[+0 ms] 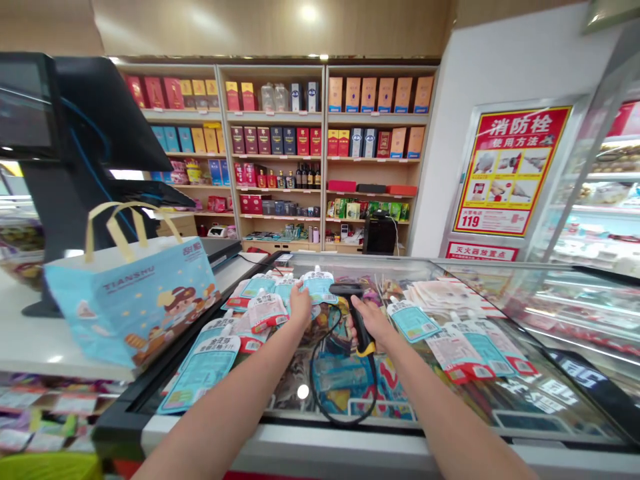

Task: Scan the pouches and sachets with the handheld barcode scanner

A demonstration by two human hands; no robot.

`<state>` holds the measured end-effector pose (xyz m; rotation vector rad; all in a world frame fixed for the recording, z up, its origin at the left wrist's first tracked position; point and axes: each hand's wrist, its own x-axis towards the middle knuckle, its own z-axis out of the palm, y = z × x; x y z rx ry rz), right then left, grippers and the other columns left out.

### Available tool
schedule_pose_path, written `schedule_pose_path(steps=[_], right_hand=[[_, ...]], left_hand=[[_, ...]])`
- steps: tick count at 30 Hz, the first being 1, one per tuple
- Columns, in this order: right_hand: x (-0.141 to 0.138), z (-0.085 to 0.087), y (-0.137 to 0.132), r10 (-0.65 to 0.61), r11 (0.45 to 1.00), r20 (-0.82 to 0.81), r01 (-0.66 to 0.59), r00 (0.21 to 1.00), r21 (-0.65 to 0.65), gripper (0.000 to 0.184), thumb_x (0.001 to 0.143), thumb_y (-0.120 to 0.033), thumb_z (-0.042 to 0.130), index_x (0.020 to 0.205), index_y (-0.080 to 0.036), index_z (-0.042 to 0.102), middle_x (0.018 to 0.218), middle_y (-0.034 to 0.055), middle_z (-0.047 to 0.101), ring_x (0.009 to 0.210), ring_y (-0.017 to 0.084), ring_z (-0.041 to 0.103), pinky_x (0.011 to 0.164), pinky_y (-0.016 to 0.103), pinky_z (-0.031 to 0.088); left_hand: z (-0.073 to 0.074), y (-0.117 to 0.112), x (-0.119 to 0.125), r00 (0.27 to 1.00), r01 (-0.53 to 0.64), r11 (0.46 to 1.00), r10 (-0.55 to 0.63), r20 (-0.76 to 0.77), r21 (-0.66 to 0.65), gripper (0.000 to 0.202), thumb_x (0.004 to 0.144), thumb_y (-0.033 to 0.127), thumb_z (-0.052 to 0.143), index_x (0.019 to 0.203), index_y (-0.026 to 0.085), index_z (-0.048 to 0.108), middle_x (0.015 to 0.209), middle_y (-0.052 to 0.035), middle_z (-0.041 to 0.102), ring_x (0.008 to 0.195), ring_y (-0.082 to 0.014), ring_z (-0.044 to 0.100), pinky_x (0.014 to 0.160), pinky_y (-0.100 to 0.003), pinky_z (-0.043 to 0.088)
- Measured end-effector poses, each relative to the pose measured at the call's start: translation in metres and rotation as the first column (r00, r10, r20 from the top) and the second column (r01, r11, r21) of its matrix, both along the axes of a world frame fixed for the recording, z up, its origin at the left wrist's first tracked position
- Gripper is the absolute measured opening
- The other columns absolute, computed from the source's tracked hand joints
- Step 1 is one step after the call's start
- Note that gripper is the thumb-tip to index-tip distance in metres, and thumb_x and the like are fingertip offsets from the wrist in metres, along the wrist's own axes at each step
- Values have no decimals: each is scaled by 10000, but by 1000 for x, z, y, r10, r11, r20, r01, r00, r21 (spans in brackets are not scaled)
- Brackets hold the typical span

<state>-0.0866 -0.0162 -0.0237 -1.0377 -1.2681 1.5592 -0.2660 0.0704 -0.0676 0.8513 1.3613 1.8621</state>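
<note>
My right hand (369, 322) is wrapped round the grip of a black barcode scanner (349, 291) with a yellow band and a coiled black cable (320, 393); its head points left. My left hand (300, 305) pinches the edge of a light-blue spouted pouch (318, 285) lying right in front of the scanner head. Several more spouted pouches, blue and red-white, are spread over the glass lid of a chest freezer (525, 413), on the left (210, 360) and on the right (480, 347).
A light-blue paper gift bag (135, 307) with yellow handles stands on the white counter (30, 340) at left, beside a black till monitor stand (55, 193). Shelves of boxed goods (300, 140) fill the back wall. A chilled display case (595, 220) runs along the right.
</note>
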Motion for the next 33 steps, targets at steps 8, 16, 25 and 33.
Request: schedule_pose_path(steps=[8,16,25,33], right_hand=[[106,16,-27,-245,968,44,241,969,70,351,830,-506,521,703,-181,490,442,-30,534,303,97,473,312,218,438],[171,17,-48,-376,923,-36,378,926,73,296,828,-488,531,824,-193,498,487,-40,546,327,107,479,320,229,433],[180,9,-50,-359,932,19,357,933,63,420,831,-557,475,649,-180,513,400,-5,522,305,118,480,321,227,408],[150,5,-45,-312,947,-57,315,948,57,313,819,-507,530,799,-197,494,472,-45,537,314,109,474,311,228,414]], left_hand=[[8,-21,156,943,289,950,-262,204,-118,434,793,110,430,1218,194,448,864,-51,628,669,-130,625,585,-266,531],[5,-43,254,815,239,945,-321,-482,-224,608,740,129,516,1332,161,385,1354,-166,469,1239,-255,464,1012,-343,386],[-4,-57,247,287,183,891,-452,-845,-414,802,725,444,577,1410,140,291,1518,-194,152,1395,-326,153,1099,-517,141],[10,-47,205,468,213,937,-346,-813,-276,616,691,426,661,1232,171,514,1480,-177,273,1341,-308,310,1060,-385,288]])
